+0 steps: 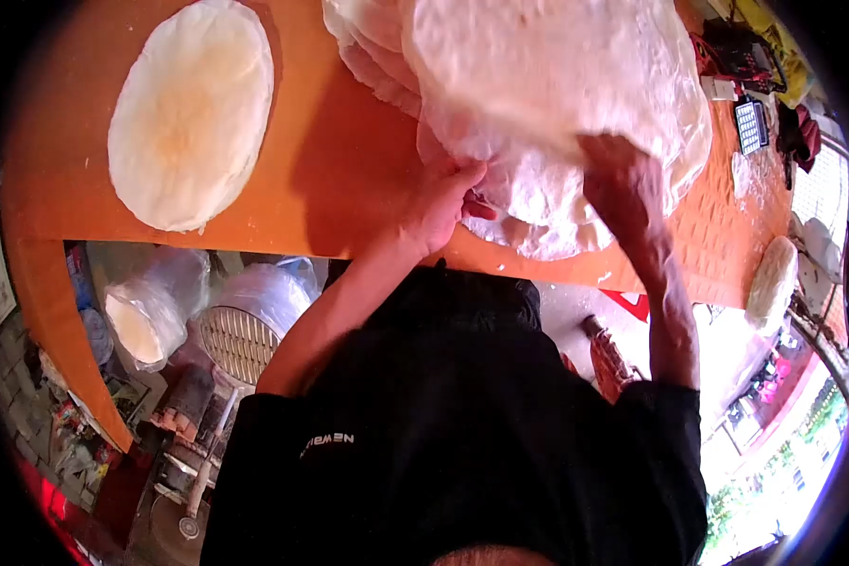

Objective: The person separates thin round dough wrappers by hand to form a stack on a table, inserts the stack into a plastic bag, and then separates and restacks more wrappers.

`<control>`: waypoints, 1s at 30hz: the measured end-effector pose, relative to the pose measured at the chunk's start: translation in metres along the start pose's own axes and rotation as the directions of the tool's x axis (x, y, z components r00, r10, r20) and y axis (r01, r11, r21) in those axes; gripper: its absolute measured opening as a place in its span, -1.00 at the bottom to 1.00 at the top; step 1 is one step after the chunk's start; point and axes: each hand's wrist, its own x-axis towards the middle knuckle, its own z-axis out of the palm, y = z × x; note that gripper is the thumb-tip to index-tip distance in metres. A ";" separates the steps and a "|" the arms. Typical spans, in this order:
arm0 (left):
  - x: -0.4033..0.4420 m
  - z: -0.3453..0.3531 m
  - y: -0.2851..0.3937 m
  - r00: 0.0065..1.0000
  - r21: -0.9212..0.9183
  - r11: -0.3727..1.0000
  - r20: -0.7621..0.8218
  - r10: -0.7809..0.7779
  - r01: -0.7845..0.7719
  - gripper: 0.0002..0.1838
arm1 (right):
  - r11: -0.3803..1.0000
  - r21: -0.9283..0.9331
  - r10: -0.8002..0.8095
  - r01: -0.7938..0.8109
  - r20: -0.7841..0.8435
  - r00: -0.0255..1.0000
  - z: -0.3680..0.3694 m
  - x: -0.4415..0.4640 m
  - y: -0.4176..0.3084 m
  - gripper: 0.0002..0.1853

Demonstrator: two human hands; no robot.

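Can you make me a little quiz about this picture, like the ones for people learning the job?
1. Pick one: what colour is the table?
A) blue
B) green
C) orange

2. True or false: the pale round on the picture's left lies apart from the big pile of sheets.

3. Short answer: which is nearer to that pale round, the person's left hand or right hand?

Key:
1. C, orange.
2. True: bare table shows between them.
3. The left hand; the right hand is farther over, at the big pile.
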 end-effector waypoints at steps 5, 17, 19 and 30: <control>-0.002 -0.003 -0.003 0.999 -0.155 0.988 0.031 -0.015 0.019 -0.77 | 0.988 0.157 -0.005 -0.013 0.117 0.993 -0.003 -0.038 -0.001 -0.65; -0.022 0.000 0.027 0.986 -0.035 0.999 0.167 -0.014 0.021 -0.62 | 0.972 -0.212 0.122 -0.100 0.092 0.988 -0.011 -0.008 0.016 -0.88; -0.026 -0.021 0.018 0.992 0.352 0.936 -0.109 0.062 -0.019 -0.65 | 0.935 -0.346 0.097 -0.075 0.047 0.994 -0.053 0.007 0.033 -0.91; 0.002 -0.014 0.023 0.988 0.185 0.978 -0.102 0.118 -0.098 -0.72 | 0.950 -0.311 0.095 -0.038 0.169 0.981 -0.032 0.048 0.032 -0.81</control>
